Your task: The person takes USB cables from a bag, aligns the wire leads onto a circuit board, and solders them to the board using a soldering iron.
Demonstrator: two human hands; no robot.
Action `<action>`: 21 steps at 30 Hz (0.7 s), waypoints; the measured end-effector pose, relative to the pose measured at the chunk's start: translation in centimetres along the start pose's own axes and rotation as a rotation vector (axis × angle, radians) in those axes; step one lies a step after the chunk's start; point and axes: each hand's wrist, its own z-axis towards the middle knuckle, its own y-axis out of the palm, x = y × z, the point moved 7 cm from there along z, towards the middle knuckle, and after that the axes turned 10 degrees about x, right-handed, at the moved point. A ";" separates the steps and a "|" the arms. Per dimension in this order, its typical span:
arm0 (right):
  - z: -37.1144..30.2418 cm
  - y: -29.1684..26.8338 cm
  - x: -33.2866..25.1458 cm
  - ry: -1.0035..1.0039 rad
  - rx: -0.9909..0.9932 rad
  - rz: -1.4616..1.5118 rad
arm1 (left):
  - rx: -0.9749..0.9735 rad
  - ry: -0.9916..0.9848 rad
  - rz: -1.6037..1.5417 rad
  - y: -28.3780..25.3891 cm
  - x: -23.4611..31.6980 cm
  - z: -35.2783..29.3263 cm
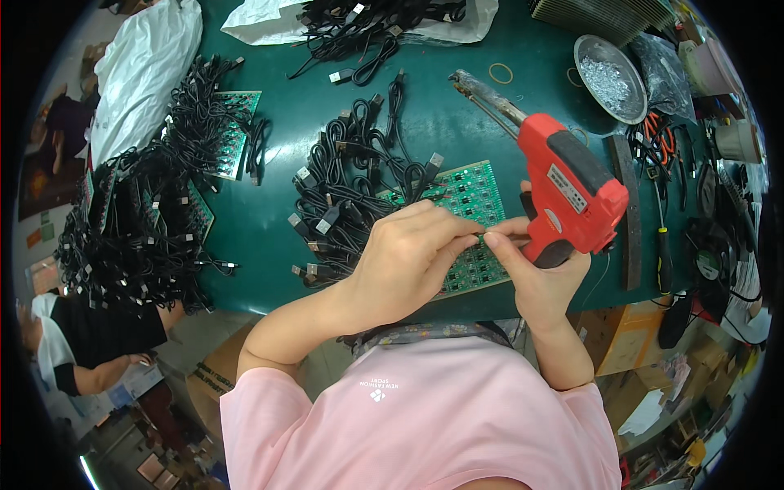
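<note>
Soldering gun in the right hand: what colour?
The soldering gun is mainly red with black parts; head view.

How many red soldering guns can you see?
1. The red soldering gun is in the person's right hand, to the right of the green circuit board. Others could be hidden in the clutter at the right.

Soldering gun point(565, 192) — smooth, slightly glossy plastic
</note>
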 end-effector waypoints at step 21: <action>-0.9 0.4 -0.2 -0.122 0.059 -0.026 | 0.195 0.184 0.181 -0.6 0.8 -0.5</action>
